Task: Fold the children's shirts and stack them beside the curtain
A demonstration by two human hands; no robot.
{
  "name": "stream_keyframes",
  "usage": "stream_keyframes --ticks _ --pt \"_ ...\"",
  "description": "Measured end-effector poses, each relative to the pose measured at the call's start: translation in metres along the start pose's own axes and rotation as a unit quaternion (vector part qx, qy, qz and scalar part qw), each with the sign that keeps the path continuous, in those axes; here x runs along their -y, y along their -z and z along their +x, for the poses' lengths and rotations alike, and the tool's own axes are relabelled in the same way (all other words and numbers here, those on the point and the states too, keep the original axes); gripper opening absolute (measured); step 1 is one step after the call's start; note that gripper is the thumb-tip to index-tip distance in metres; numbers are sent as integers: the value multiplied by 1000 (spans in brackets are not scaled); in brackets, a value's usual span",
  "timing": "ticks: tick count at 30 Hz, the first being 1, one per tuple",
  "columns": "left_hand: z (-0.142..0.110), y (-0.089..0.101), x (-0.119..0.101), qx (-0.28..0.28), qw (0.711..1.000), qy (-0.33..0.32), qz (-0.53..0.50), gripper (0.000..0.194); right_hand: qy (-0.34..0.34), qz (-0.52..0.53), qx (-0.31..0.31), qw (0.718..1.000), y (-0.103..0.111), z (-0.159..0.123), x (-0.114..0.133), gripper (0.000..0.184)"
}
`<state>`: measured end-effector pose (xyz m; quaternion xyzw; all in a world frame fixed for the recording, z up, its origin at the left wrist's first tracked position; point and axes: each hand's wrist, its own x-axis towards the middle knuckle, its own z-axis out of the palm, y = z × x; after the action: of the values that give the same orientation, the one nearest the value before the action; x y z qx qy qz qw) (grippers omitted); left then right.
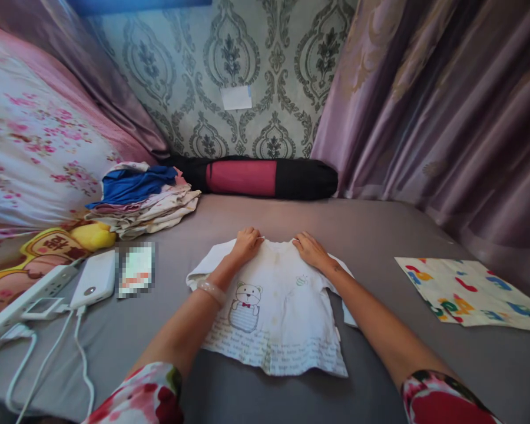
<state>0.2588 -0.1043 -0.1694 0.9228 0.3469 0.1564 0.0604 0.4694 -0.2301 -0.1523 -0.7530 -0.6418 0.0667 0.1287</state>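
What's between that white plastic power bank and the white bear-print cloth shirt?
The head view shows a pale-green rectangle, too blurred to identify, beside the power bank, then grey sheet before the shirt.

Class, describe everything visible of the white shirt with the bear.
The small white shirt lies front up on the grey sheet, neckline farthest, sleeves spread and partly hidden. On its creased, thin-looking cloth are a bear with a red bow tie, a green motif and lettering toward the hem. Left hand and right hand touch it beside the neckline.
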Motion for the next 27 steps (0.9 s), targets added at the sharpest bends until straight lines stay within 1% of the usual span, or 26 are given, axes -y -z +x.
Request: stream_keyframes --ticks 3,7,13,19,24,27 --pt "7 -2 2 -41 998 -5 41 30 -8 -41 -27 999 1 8 2 29" --pt "24 0 7 -63 994 -12 91 33 13 -95 -56 994 4 29 1 28" --pt "51 -1 19 -62 988 -25 136 35 50 -150 -78 984 3 62 -7 28" --pt "73 -3 29 -50 986 -33 155 33 61 -177 -86 979 -1 87 -17 27" --pt "82 -11 34 -52 983 -31 171 33 63 -177 -78 979 -5 98 -23 28" --pt "83 -14 35 -33 985 -22 169 32 55 -156 -65 984 -9 99 -23 29"
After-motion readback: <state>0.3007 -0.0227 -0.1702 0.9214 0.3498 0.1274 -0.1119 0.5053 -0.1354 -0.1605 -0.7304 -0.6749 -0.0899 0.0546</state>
